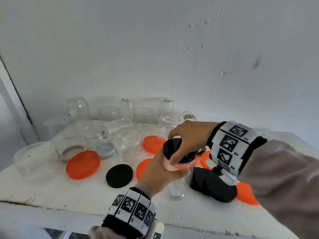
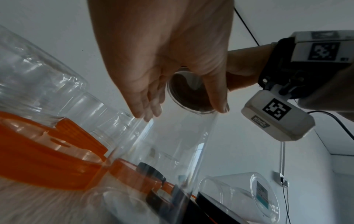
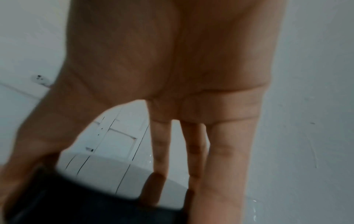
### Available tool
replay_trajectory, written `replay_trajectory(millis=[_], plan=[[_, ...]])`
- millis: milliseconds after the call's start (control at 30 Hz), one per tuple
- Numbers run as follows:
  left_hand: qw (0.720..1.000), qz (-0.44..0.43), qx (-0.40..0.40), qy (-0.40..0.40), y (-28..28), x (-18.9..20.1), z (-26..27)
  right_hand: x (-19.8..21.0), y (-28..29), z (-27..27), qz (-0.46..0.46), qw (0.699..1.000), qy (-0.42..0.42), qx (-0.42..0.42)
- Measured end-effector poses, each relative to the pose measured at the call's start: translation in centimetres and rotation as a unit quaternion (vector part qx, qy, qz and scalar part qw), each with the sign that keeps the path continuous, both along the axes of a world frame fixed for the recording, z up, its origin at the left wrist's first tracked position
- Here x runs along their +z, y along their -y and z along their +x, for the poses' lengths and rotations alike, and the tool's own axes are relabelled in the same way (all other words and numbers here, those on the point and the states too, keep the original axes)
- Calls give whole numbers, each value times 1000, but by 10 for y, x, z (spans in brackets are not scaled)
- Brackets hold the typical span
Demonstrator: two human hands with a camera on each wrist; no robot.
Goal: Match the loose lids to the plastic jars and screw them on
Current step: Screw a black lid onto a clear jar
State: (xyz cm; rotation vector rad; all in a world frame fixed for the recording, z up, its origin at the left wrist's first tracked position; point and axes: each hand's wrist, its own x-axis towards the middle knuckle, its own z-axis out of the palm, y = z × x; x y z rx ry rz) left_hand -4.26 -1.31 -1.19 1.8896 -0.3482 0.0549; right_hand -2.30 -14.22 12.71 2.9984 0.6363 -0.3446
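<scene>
My left hand [image 1: 161, 171] grips a clear plastic jar [image 1: 177, 185] upright above the table, fingers wrapped round its upper wall. A black lid [image 1: 174, 149] sits on the jar's mouth, and my right hand [image 1: 185, 138] grips it from above, thumb and fingers curled round its rim. In the left wrist view the left hand [image 2: 172, 91] holds the clear jar [image 2: 172, 144], with the lid's underside [image 2: 189, 94] showing through the wall. In the blurred right wrist view the right hand's fingers [image 3: 220, 166] reach down onto the black lid [image 3: 86, 204].
Several clear jars [image 1: 129, 147] stand upside down at the back and left of the white table [image 1: 69, 190]. Loose orange lids [image 1: 83, 164] and a black lid [image 1: 119, 175] lie among them. More black lids [image 1: 214, 185] and an orange one [image 1: 246, 194] lie under my right wrist.
</scene>
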Motion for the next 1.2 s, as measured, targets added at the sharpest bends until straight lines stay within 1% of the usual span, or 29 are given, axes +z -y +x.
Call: replay_trajectory(millis=[67,133,167,233,300,367,433,533,667,733,800,867,1033,1200], plan=[[1000,6,7,10,1,-2,0,-5,-2,-1,-8,999,34,-18],[1000,12,12,10,0,-2,1,-8,-3,-2,-15,998,45,-32],[1000,15,13,7,0,-2,1,-8,-4,-2,-16,998,39,-36],[1000,13,9,3,-1,-2,3,-4,-2,-2,-15,999,0,-35],[1000,10,8,0,0,-1,2,1,0,-1,-8,999,-48,-17],[1000,7,10,4,0,-1,0,4,1,0,-19,998,-62,7],[1000,3,10,9,1,-1,0,5,1,1,-20,998,-57,17],[1000,5,7,8,1,-1,0,2,1,1,-5,999,-44,10],[1000,6,6,-1,-1,-3,1,-4,-4,-1,-12,999,13,-27],[1000,4,6,0,-1,-3,2,-3,-2,0,-14,1000,-8,-21],[1000,1,5,2,0,-2,1,1,1,0,-16,999,-52,-3],[1000,-1,7,7,1,-1,0,5,2,0,-22,997,-69,17],[1000,-3,8,4,1,-2,1,4,2,1,-9,998,-51,25],[1000,6,8,3,-1,-4,2,-5,-6,-1,-19,1000,-1,-17]])
